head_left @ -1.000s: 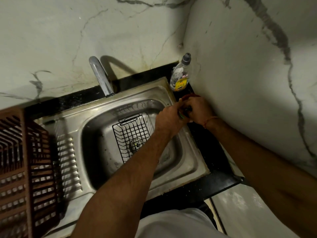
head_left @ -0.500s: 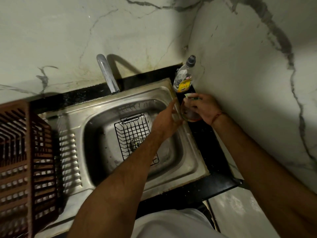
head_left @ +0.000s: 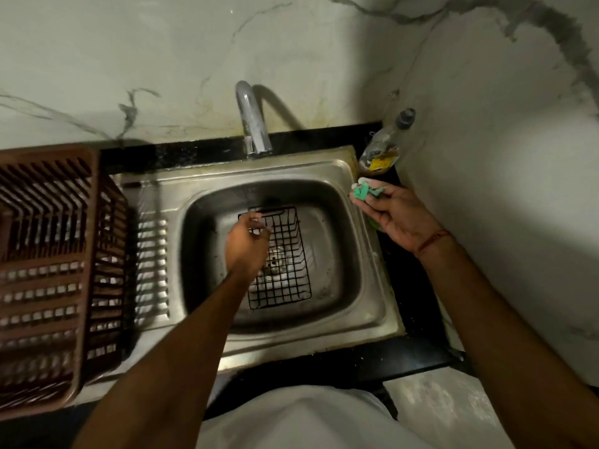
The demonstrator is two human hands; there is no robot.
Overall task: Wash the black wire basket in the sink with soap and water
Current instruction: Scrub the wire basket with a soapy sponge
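Note:
The black wire basket (head_left: 285, 254) lies flat on the bottom of the steel sink (head_left: 366, 286), over the drain. My left hand (head_left: 246, 244) reaches down into the basin, its blurred, curled fingers at the basket's far left corner; I cannot tell whether they grip the wire. My right hand (head_left: 395, 215) is held palm up over the sink's right rim. It pinches a green scrub pad (head_left: 364, 191) with white foam on it between thumb and fingertips.
A steel faucet (head_left: 249, 121) rises behind the basin, and no water stream shows. A clear dish soap bottle (head_left: 385, 147) stands in the back right corner against the marble wall. A brown plastic dish rack (head_left: 48, 270) sits on the drainboard at left.
My left hand left my right hand and swung left and down into the basin to the basket. My right hand lifted and turned palm up, showing the green pad. The view shifted.

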